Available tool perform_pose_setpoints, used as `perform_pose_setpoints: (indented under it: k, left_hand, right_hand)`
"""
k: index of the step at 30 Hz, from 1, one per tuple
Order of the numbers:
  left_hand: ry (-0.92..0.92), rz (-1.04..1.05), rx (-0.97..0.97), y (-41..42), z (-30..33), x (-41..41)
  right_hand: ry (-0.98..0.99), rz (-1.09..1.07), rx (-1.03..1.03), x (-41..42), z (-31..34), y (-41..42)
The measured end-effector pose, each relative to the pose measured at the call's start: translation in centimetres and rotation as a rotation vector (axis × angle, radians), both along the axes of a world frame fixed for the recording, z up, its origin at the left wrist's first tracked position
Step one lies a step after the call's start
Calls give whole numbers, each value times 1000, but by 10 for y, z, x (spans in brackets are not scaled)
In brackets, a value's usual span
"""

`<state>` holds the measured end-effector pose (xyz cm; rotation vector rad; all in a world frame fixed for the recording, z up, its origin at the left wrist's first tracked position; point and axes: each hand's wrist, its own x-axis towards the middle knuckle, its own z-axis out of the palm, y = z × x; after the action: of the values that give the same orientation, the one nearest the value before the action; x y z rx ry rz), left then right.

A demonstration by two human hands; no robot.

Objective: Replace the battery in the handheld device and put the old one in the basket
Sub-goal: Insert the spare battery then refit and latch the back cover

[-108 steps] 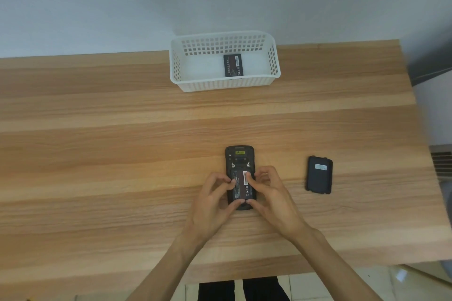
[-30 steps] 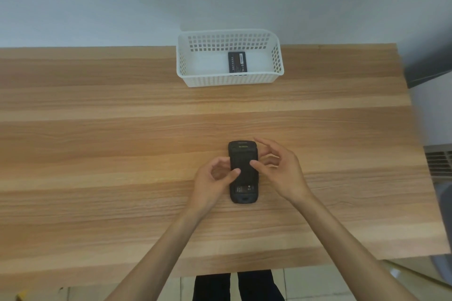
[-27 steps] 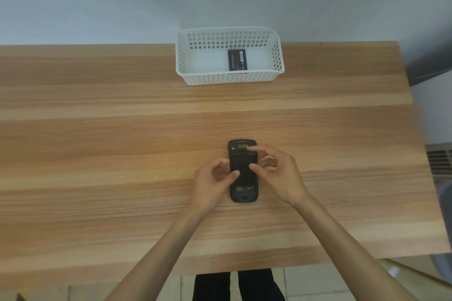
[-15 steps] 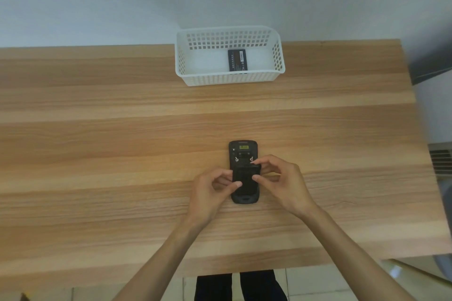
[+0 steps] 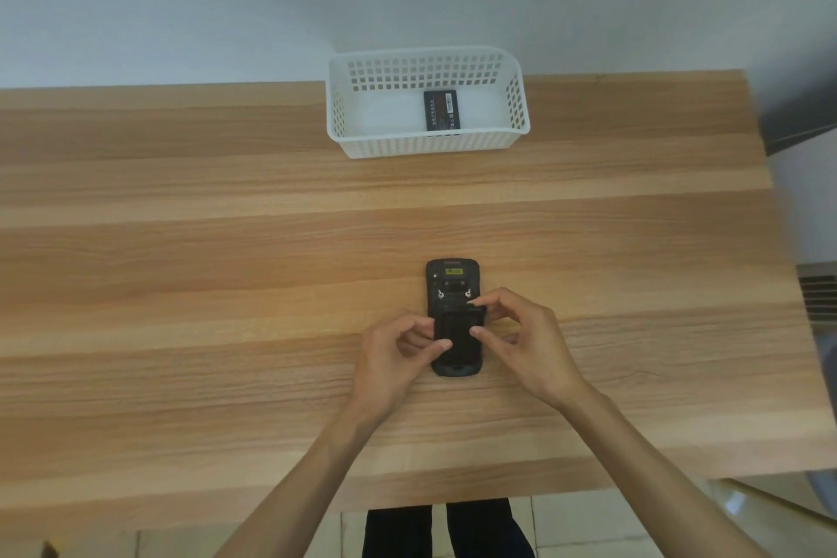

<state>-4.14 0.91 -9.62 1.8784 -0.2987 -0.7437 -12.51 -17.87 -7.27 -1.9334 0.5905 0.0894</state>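
Left hand and right hand, 2 in all, pinched the back cover from either side, thumbs pressed on it, over the handheld device lying face down on the table. 1 battery, presumably the old one, lay in the white basket well apart; only seating the cover appeared left.
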Motion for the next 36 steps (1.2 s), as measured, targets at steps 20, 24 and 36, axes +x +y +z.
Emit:
perform_pose_setpoints:
  k: [20,24,36]
  left_hand:
    - [-296,-83,60,0,-8,2]
    - [-336,-112,113,2,-10,0]
    - [-717,-202,373,-7,-2,10]
  right_hand:
    - [-39,194,-320,4,-23,-4]
    - [-36,301,-454,3,-23,-5]
    - [80,310,-676,4,-14,6]
